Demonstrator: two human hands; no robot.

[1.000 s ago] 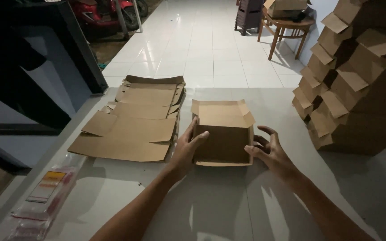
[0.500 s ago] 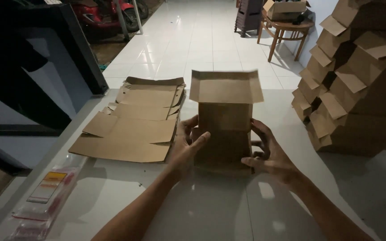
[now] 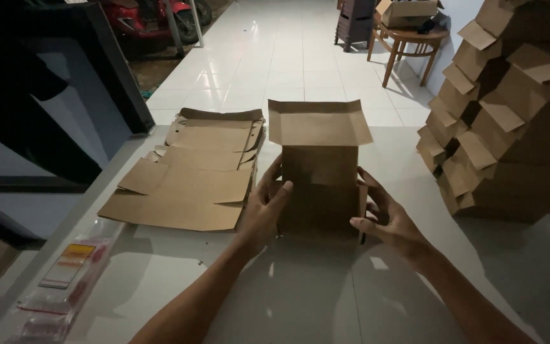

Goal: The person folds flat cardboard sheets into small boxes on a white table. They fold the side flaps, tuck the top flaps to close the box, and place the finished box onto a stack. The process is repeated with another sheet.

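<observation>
A brown cardboard box (image 3: pixel 319 178) stands upright on the white table (image 3: pixel 300 293), its top flap spread open toward me. My left hand (image 3: pixel 266 205) presses against the box's left side, fingers wrapped on its edge. My right hand (image 3: pixel 386 213) holds the box's right side, thumb along the front edge. Both hands grip the box between them.
A stack of flat unfolded cardboard blanks (image 3: pixel 192 175) lies left of the box. Several assembled boxes (image 3: pixel 504 108) are piled high at the right. Clear plastic packets (image 3: pixel 65 274) lie at the table's left front edge. A wooden stool (image 3: pixel 408 48) and a red motorbike (image 3: pixel 144 22) stand farther back.
The box lay low on the table with its opening up; both hands tipped it upright, and its flap now stands open at the top.
</observation>
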